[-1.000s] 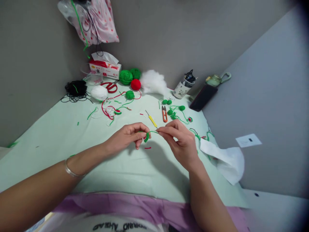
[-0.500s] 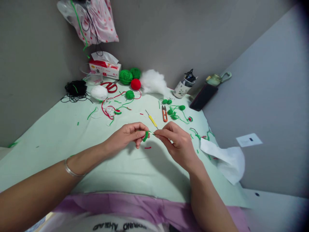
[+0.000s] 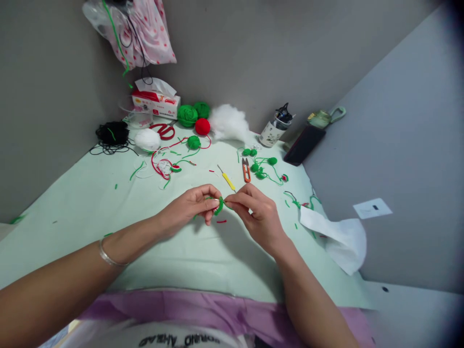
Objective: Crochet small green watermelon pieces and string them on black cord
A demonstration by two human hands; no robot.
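Observation:
My left hand (image 3: 192,205) pinches a small green crocheted piece (image 3: 219,206) above the pale green table (image 3: 90,203). My right hand (image 3: 255,212) meets it from the right, fingers pinched on a thin needle with green yarn at the piece; the needle is barely visible. Both hands hover over the table's middle. A short red yarn scrap (image 3: 221,221) lies just below them.
Behind the hands lie a yellow-handled hook (image 3: 227,180), orange snips (image 3: 246,170), small green crocheted bits (image 3: 261,167), red and green yarn balls (image 3: 195,118), white stuffing (image 3: 229,124), red scissors (image 3: 163,130), a tissue box (image 3: 155,104), a phone (image 3: 304,144) and white paper (image 3: 337,237) at right.
My right hand has moved left, closing the gap until its fingertips touch the green piece. The left hand stays in place.

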